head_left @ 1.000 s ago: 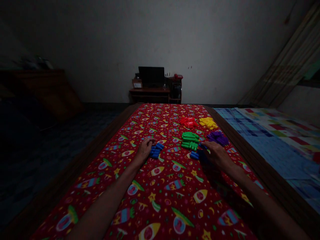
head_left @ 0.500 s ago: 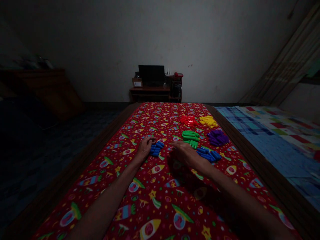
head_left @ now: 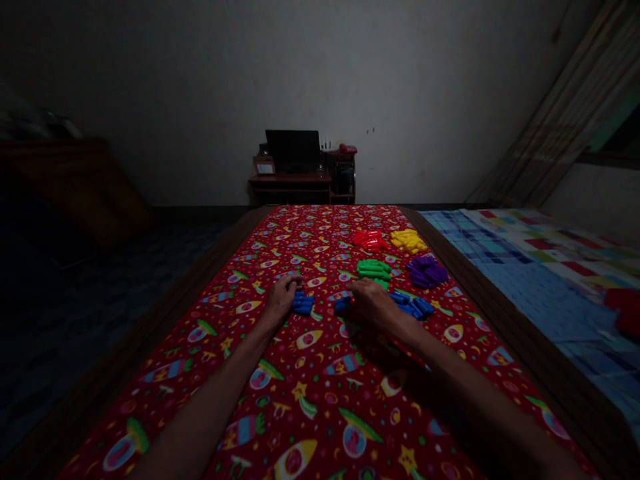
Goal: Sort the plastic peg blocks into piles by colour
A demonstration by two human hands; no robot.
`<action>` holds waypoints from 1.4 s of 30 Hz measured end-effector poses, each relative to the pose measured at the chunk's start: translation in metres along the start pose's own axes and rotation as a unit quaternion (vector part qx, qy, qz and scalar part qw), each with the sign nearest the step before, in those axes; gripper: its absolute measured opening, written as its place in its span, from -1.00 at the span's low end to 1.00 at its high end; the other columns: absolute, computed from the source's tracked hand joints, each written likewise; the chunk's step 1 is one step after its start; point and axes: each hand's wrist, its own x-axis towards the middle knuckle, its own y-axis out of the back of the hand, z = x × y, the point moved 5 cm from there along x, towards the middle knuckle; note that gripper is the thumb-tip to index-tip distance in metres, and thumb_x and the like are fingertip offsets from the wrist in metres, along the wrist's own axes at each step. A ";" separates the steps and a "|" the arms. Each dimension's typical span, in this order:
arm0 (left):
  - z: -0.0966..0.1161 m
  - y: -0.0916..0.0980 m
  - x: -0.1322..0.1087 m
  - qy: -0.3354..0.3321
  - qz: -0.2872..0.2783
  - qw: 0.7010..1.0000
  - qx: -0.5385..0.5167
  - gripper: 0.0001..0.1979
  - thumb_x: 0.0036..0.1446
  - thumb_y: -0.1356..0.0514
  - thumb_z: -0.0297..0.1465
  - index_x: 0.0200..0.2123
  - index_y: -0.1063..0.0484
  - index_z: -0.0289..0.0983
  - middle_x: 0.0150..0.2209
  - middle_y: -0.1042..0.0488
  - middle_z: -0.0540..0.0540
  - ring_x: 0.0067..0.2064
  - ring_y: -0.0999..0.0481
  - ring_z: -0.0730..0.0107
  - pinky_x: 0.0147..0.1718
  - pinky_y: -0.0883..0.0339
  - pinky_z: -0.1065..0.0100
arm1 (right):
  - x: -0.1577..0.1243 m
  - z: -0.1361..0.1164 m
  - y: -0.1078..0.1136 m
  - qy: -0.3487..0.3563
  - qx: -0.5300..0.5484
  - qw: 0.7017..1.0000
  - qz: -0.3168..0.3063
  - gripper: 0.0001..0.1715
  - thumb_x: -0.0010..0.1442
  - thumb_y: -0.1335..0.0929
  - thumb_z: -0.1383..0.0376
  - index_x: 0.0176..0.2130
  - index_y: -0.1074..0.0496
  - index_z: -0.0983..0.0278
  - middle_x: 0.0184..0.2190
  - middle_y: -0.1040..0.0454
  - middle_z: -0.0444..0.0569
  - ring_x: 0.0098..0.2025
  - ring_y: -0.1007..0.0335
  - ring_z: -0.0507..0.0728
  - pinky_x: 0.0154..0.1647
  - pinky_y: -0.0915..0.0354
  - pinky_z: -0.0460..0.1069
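My left hand (head_left: pixel 281 296) rests on the cloth with its fingers loosely bent and apart, close against a small row of blue stick-like plastic pieces (head_left: pixel 303 304). My right hand (head_left: pixel 373 300) is curled palm down, its fingers closed by a blue plastic piece (head_left: pixel 343 305) that shows at its left side. How many pieces it grips is hidden. Just right of that hand lies a blue pile (head_left: pixel 414 307). Beyond it are green pieces (head_left: pixel 374 269), partly covered by the hand.
Farther along the red rocket-print cloth (head_left: pixel 300 360) lie red (head_left: pixel 370 241), yellow (head_left: pixel 408 241) and purple (head_left: pixel 427 272) piles. A desk with a dark monitor (head_left: pixel 293 150) stands by the wall. To the right is a surface with patterned bedding (head_left: pixel 520 280).
My right hand has gone from flat fingers to a curled grip, with blue pieces now showing by it. Fewer blue pieces lie by my left hand. The view has turned slightly right.
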 end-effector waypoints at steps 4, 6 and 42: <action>0.001 0.001 0.001 0.001 -0.001 1.000 -0.002 -0.76 -0.01 -0.08 -0.35 -0.32 -0.48 -0.29 -0.29 -0.54 -0.13 -0.28 -0.57 0.22 -0.27 -0.49 0.21 | -0.038 0.031 0.042 -0.053 -0.021 0.998 0.041 -0.73 0.14 -0.24 0.52 -0.28 -0.49 0.32 -0.38 -0.51 0.03 -0.32 -0.41 0.11 -0.30 -0.24 -0.07; 0.002 0.001 0.002 0.002 -0.005 1.000 0.003 -0.76 -0.01 -0.08 -0.34 -0.33 -0.48 -0.29 -0.29 -0.54 -0.13 -0.28 -0.57 0.23 -0.26 -0.49 0.21 | -0.045 0.027 0.046 -0.045 0.005 0.998 0.040 -0.75 0.18 -0.25 0.47 -0.22 -0.49 0.30 -0.34 -0.53 0.03 -0.32 -0.43 0.10 -0.30 -0.25 -0.07; 0.004 0.001 0.002 -0.024 -0.021 0.998 0.049 -0.74 -0.01 -0.06 -0.29 -0.32 -0.48 -0.27 -0.28 -0.55 -0.14 -0.26 -0.57 0.21 -0.28 -0.48 0.25 | -0.079 0.079 0.066 -0.060 -0.030 0.993 0.101 -0.62 0.18 -0.19 0.50 -0.15 -0.49 0.29 -0.13 -0.53 0.12 -0.10 -0.47 0.16 -0.10 -0.39 0.07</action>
